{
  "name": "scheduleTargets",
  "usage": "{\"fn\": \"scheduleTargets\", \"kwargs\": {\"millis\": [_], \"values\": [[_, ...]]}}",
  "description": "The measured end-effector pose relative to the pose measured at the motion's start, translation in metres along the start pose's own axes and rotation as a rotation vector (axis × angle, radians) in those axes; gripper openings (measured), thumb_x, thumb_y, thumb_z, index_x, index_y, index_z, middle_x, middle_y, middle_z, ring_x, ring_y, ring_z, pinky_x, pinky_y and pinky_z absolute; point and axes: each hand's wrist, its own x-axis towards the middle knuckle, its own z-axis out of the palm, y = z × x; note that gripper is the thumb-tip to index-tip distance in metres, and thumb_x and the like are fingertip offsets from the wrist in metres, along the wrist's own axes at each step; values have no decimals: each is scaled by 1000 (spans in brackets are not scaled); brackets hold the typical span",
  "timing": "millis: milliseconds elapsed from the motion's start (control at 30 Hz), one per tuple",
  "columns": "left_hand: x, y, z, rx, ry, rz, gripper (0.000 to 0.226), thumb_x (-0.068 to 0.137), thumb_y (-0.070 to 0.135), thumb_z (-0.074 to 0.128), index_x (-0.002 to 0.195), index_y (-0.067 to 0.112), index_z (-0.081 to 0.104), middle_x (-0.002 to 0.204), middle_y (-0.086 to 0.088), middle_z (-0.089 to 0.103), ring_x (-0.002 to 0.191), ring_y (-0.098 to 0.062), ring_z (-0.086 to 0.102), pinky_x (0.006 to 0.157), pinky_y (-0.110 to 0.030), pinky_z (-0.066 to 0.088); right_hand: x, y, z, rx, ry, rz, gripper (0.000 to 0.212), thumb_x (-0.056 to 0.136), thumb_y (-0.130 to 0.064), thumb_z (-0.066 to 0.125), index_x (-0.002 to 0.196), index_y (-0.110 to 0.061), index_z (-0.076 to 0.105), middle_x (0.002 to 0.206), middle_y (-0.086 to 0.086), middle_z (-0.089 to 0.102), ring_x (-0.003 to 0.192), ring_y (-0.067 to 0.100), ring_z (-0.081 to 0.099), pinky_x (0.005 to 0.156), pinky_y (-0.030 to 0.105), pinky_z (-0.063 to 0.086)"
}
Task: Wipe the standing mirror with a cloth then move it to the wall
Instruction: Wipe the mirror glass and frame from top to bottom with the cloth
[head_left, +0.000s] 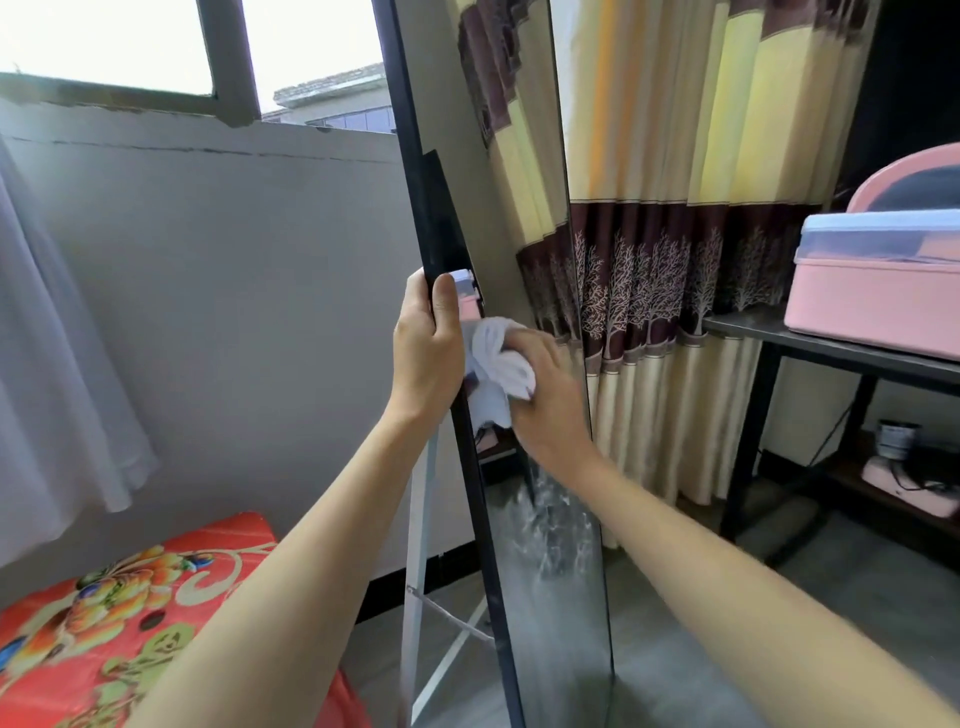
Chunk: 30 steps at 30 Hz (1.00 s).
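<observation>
Left fingers (447, 306): curled round the mirror (519, 218) frame edge.
Right fingers (540, 358): bunched, gripping white cloth (498, 364) against the glass.

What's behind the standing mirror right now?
Behind the standing mirror, a white support leg with a thin brace reaches the floor, and patterned curtains hang past its right edge. The mirror's back face and upper stand are hidden.

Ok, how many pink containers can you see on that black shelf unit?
2. One large pink box with a bluish lid sits on the top shelf; one smaller pink item lies on the lower shelf. More may be hidden beyond the frame edge.
</observation>
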Motion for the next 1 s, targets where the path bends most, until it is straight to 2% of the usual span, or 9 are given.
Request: {"fn": "scheduleTargets", "kwargs": {"millis": [133, 233, 300, 433, 567, 700, 767, 900, 1000], "values": [[0, -5, 4, 45, 38, 21, 22, 103, 18, 27, 106, 15, 49, 94, 7, 52, 84, -4, 48, 75, -8, 36, -97, 45, 6, -14, -253, 150, 48, 69, 9, 58, 114, -6, 56, 119, 11, 55, 105, 25, 55, 86, 35, 50], [-1, -8, 7, 80, 73, 48, 32, 101, 25, 25, 112, 8, 50, 99, 4, 53, 90, -16, 47, 83, -27, 39, -126, 70, -17, -52, -429, 397, 39, 83, 2, 52, 116, -19, 53, 110, 2, 60, 95, 23, 60, 78, 38, 50], [-3, -12, 12, 109, 118, 57, 37, 97, 28, 24, 115, 7, 49, 100, 3, 53, 90, -17, 48, 86, -38, 43, -118, 72, -26, -122, -328, 550, 36, 89, -5, 49, 123, -17, 49, 103, 6, 64, 86, 24, 60, 68, 35, 46], [-9, -18, 17, 165, 189, 107, 39, 97, 29, 25, 121, 7, 48, 112, -8, 57, 96, -26, 54, 84, -53, 46, -51, 43, -32, -124, -10, 488, 34, 90, -14, 53, 123, -12, 46, 88, 7, 61, 64, 17, 50, 52, 27, 38], [-12, -18, 18, 196, 210, 135, 44, 97, 29, 24, 126, 3, 47, 115, -13, 59, 97, -30, 56, 87, -52, 43, 20, 6, -23, 76, 141, 337, 35, 90, -17, 55, 124, -15, 46, 91, -4, 58, 77, 19, 57, 66, 37, 48], [-11, -20, 18, 211, 229, 171, 53, 94, 37, 21, 125, 4, 47, 115, -11, 60, 97, -30, 57, 86, -54, 43, 23, 2, 4, -4, 46, 211, 48, 89, -12, 54, 135, -23, 44, 108, 7, 66, 87, 19, 61, 72, 34, 51], [-11, -22, 18, 222, 228, 174, 54, 94, 38, 20, 127, 4, 46, 117, -12, 59, 99, -31, 57, 86, -57, 43, -8, 23, 20, 90, 27, 389, 43, 90, -6, 50, 131, -19, 50, 110, 9, 64, 92, 20, 60, 77, 36, 51], [-10, -24, 18, 216, 232, 169, 53, 94, 39, 20, 126, 6, 46, 115, -11, 59, 97, -30, 56, 85, -58, 43, -79, 68, 17, 121, -108, 1076, 24, 91, -10, 43, 109, -8, 59, 100, 16, 65, 91, 32, 62, 74, 41, 50], [-11, -23, 18, 221, 241, 168, 53, 94, 39, 20, 126, 5, 47, 114, -11, 60, 95, -30, 57, 84, -58, 43, -84, 77, -1, -51, -148, 1123, 26, 90, -13, 45, 112, -3, 55, 103, 17, 61, 94, 32, 58, 69, 28, 42]]}}
